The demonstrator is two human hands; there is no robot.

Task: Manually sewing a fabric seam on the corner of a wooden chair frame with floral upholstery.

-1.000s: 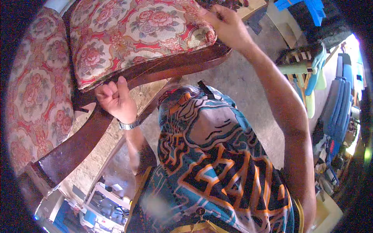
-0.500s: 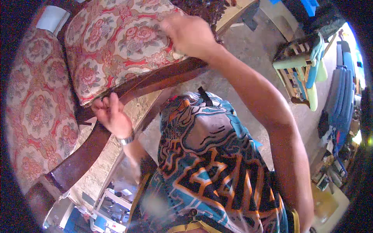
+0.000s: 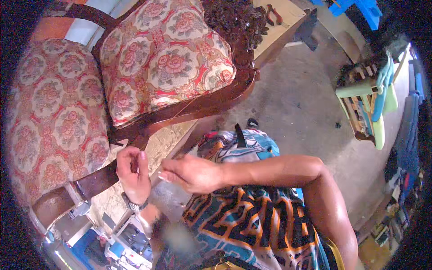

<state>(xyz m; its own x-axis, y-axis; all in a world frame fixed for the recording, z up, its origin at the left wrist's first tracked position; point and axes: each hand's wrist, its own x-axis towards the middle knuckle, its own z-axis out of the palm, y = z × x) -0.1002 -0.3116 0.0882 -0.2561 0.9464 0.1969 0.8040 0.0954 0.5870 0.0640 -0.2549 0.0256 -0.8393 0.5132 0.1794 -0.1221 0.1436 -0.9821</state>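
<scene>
Above my shirt front, both hands are close together but apart, beside the dark wooden rail of an upholstered piece of furniture. My left hand, with a watch on its wrist, has its fingers curled in toward the thumb. Just to its right, my right hand is pinched, palm side down. Whatever lies between either hand's fingers is too small to make out. A floral cushioned panel is set against the rail, and a thin strand crosses the wood. Another floral panel stands at the left.
Dark carved wood borders the panel at the top. Red-handled pliers lie on a pale board. A wooden frame with pale green padding stands on the concrete floor at right, near blue stacked padding.
My right hand has come down from the floral panel to beside my left hand. The left hand has moved slightly down, off the panel's lower corner. The view has shifted a little.
</scene>
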